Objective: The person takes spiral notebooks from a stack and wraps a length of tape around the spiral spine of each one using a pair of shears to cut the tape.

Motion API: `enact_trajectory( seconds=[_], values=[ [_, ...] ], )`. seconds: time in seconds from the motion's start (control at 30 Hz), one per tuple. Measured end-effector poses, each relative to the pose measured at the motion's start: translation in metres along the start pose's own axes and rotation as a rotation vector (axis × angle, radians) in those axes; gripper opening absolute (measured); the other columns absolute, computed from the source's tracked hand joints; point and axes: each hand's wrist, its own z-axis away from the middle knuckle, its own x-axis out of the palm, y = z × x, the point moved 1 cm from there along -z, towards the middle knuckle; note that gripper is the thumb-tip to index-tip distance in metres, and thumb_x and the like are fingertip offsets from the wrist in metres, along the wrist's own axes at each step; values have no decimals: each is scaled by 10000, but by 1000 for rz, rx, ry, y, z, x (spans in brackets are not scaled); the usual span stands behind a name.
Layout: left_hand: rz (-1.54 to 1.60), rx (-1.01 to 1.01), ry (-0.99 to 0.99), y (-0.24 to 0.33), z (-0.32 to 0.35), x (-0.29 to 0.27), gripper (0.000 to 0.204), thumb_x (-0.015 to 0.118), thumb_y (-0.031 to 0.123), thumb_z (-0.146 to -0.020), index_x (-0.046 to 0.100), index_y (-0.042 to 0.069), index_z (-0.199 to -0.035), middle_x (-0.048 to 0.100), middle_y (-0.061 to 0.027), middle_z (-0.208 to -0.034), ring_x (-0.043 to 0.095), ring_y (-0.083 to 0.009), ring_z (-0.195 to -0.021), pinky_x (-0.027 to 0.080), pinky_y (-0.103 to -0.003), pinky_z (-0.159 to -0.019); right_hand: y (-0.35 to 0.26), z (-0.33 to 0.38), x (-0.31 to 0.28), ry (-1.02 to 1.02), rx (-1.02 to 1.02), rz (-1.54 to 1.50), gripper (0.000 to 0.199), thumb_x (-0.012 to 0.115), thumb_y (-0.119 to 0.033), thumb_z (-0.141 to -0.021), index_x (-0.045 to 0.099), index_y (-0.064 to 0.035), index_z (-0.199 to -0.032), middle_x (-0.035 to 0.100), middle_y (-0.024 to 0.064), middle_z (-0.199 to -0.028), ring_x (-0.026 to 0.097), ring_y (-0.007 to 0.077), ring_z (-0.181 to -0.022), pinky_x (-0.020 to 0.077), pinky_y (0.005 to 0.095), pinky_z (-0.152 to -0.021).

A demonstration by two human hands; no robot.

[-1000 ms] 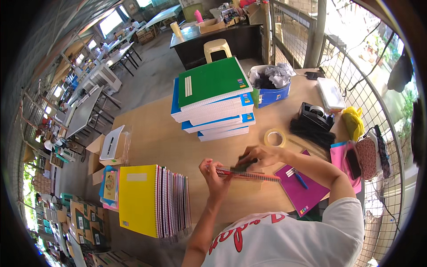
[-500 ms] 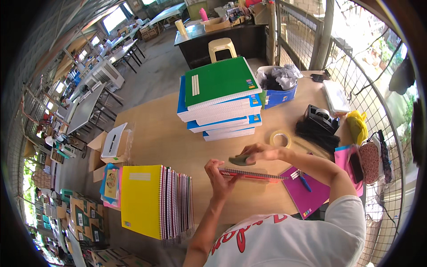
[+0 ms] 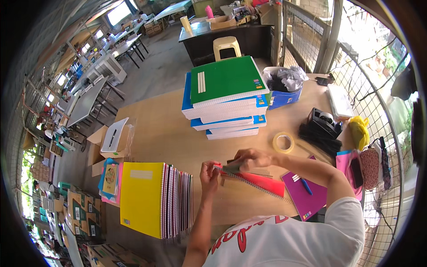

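Note:
Over the near middle of the table, a red spiral notebook (image 3: 268,184) is tilted up on edge, its wire coil toward me. My left hand (image 3: 209,175) pinches its left end. In my right hand (image 3: 255,158) is a small dark olive-grey object (image 3: 231,168), its kind unclear; it meets the left end of the coil, close to my left fingertips. Just right of these lies a purple notebook (image 3: 307,205) with a blue pen (image 3: 306,186) on it.
Blue and green notebooks (image 3: 227,82) form a tall stack ahead. At left stands a yellow-topped row of spiral notebooks (image 3: 142,200). Rightward lie a tape roll (image 3: 283,142), a tape dispenser (image 3: 324,122) and a yellow bag (image 3: 358,131); a wire mesh (image 3: 378,84) borders that side.
My right hand has brought the dark object down onto the coil's left end. The notebook has tilted, its right end lower, showing more of the red cover.

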Motion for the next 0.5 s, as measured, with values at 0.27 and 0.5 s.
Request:
enact_trajectory(
  seconds=[0.27,0.5],
  values=[
    [35,-4,4,-11,-4,-5,300,698,-1,-895,478,45,-1094,560,-62,-1052,572,-143,-1024,493,-282,-893,-2,-3,-6,18,172,203,578,576,-467,-905,661,-26,-1269,627,209,-1168,566,327,-1088,443,403,-965],
    [50,-38,15,-8,-6,-5,380,731,9,-871,454,63,-1126,527,-35,-1051,549,-132,-1014,475,-268,-903,39,-31,0,-77,219,148,551,606,-498,-903,691,-73,-1242,620,225,-1234,559,353,-1129,445,441,-956]
  ],
)
